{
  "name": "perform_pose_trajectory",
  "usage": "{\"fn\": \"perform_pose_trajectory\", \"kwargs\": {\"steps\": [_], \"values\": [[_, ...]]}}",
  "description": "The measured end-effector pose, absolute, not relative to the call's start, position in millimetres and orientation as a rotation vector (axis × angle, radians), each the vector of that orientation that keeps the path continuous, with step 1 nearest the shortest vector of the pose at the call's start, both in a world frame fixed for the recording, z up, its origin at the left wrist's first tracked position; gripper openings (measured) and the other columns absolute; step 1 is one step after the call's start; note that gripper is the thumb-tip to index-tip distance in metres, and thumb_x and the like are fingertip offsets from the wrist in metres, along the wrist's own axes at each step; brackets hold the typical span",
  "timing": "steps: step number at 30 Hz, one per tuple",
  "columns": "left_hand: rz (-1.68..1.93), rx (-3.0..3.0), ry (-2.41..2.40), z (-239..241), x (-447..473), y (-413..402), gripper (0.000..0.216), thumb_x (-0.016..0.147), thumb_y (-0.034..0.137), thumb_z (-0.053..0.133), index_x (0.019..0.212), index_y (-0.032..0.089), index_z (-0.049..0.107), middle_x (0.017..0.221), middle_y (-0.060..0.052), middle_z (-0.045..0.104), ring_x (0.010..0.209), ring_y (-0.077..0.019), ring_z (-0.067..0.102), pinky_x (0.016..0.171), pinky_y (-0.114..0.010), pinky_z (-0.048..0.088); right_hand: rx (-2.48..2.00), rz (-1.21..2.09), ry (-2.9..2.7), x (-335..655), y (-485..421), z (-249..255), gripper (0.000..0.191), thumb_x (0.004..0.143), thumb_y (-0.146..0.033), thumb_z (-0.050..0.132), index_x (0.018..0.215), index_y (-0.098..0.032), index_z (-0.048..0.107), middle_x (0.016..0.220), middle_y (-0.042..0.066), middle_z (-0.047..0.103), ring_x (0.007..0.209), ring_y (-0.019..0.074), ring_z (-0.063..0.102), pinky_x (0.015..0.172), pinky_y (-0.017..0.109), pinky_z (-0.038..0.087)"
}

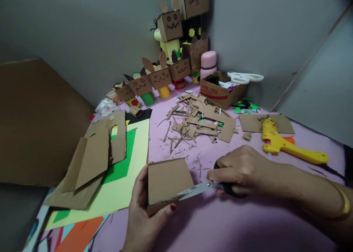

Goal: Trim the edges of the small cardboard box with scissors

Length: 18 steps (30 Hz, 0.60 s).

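A small brown cardboard box [169,180] is gripped in my left hand [150,208], fingers along its left side and thumb at its near edge. My right hand [242,173] is closed around the black handles of a pair of scissors [197,189]. The blades point left and lie at the box's near right edge, beside its rough, corrugated rim. Whether they cut into the cardboard or only touch it, I cannot tell. Just beyond the box is a heap of cardboard scraps [204,117] in strips and slivers.
A yellow glue gun [292,145] rests at the right by a cardboard piece [248,123]. Cardboard sheets [93,160] overlie coloured paper [140,152] at the left. Behind stand several cat-faced box figures [160,79], a pink bottle [209,62] and a carton [217,93] with white-handled scissors [244,77].
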<state>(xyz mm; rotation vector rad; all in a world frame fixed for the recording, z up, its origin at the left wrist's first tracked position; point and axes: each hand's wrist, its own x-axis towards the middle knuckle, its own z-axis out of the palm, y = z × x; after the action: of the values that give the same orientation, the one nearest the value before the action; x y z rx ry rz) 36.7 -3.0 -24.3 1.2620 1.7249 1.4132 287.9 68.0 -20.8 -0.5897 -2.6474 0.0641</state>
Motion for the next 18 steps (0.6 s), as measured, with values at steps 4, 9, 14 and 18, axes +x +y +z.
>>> {"fn": "perform_pose_trajectory", "kwargs": {"steps": [4, 9, 14, 18], "values": [[1.460, 1.235, 1.676, -23.5, 39.5, -3.0, 0.085, 0.044, 0.055, 0.086, 0.119, 0.023, 0.062, 0.118, -0.009, 0.068, 0.107, -0.0304, 0.064, 0.080, -0.034, 0.058, -0.560, 0.011, -2.636, 289.1, 68.7, -22.8, 0.019, 0.094, -0.032, 0.051, 0.095, -0.022, 0.066, 0.059, -0.002, 0.059, 0.050, 0.0110, 0.045, 0.048, 0.030, 0.017], [1.472, 1.184, 1.677, -22.0, 41.9, -3.0, 0.085, 0.041, 0.054, 0.087, 0.118, 0.024, 0.064, 0.119, -0.008, 0.067, 0.109, -0.0328, 0.063, 0.080, -0.036, 0.059, -0.588, -0.027, -2.663, 289.3, 66.9, -22.4, 0.017, 0.092, -0.031, 0.052, 0.100, -0.023, 0.064, 0.061, -0.002, 0.058, 0.050, 0.0122, 0.043, 0.049, 0.030, 0.016], [1.420, 1.236, 1.624, -24.3, 41.0, -3.6, 0.083, 0.047, 0.049, 0.087, 0.121, 0.025, 0.060, 0.121, -0.007, 0.066, 0.111, -0.0304, 0.062, 0.088, -0.036, 0.056, -0.680, 0.067, -2.689, 285.5, 61.6, -18.3, 0.020, 0.092, -0.038, 0.054, 0.104, -0.025, 0.064, 0.067, -0.001, 0.058, 0.055, 0.0140, 0.046, 0.052, 0.030, 0.021], [1.399, 1.253, 1.595, -25.2, 41.2, -3.6, 0.083, 0.048, 0.050, 0.086, 0.122, 0.025, 0.059, 0.121, -0.007, 0.066, 0.111, -0.0296, 0.062, 0.089, -0.036, 0.055, -0.668, 0.097, -2.680, 284.7, 60.4, -19.0, 0.020, 0.090, -0.036, 0.057, 0.103, -0.024, 0.065, 0.066, -0.001, 0.057, 0.055, 0.0138, 0.045, 0.052, 0.030, 0.021]]}}
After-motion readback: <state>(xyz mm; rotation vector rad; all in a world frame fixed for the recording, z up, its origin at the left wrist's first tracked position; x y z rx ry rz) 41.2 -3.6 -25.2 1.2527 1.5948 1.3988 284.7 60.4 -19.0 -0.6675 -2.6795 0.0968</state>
